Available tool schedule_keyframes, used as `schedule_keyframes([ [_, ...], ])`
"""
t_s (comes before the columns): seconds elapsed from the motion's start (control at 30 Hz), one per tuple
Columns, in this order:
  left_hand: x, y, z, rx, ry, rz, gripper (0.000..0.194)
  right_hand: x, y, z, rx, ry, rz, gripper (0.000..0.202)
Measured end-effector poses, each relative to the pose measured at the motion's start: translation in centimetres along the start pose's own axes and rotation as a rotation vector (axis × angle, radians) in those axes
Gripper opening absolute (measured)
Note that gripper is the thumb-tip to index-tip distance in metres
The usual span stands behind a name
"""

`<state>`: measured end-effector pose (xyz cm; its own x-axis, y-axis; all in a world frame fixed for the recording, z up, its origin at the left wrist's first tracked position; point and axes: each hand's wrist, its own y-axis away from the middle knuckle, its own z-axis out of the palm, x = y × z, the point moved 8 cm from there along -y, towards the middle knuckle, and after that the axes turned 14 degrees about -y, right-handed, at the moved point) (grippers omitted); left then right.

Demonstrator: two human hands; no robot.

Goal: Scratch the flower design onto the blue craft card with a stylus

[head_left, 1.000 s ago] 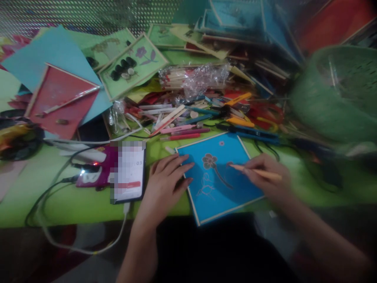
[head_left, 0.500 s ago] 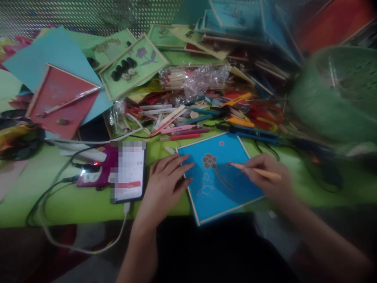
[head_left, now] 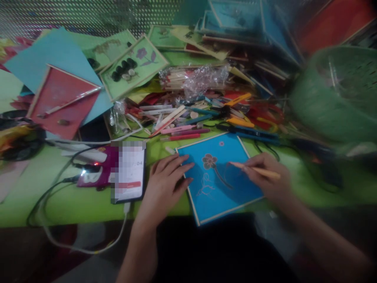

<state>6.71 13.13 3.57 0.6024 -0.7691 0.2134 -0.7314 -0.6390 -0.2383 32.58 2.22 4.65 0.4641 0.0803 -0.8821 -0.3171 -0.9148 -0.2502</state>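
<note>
A blue board [head_left: 226, 200] with pale wooden edging lies tilted on the green tabletop in front of me. It bears a dark flower [head_left: 209, 161] with a curved stem, a faint line drawing to its left and a small pink mark near the top. My left hand [head_left: 169, 177] rests with fingers spread over the board's left edge. Pinched in my right hand [head_left: 266, 175] is an orange pencil [head_left: 259, 170]; its tip meets the blue surface right of the stem, by a faint curved line.
Left of the board sits a phone [head_left: 129, 173] on a cable, beside a purple power strip [head_left: 96, 177]. Pens, sticks and cutters [head_left: 188, 118] are heaped behind. A green basket [head_left: 332, 94] stands at right, with a glue gun [head_left: 321, 161] before it. Framed panels [head_left: 135, 67] lie at the back.
Almost nothing differs. The pencil in my right hand has shifted very slightly at the same spot; my left hand and the board stay put.
</note>
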Motion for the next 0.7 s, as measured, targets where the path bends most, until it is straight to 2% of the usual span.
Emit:
schedule_keyframes([
  [0.27,-0.1,0.08,0.03,0.003,0.012,-0.003,0.03,0.45,0.24,-0.36,0.048,0.043,0.032,0.007],
  [0.7,0.04,-0.03,-0.25,0.016,0.012,0.006,0.03,0.15,0.03,-0.8,0.096,-0.065,0.113,0.01],
])
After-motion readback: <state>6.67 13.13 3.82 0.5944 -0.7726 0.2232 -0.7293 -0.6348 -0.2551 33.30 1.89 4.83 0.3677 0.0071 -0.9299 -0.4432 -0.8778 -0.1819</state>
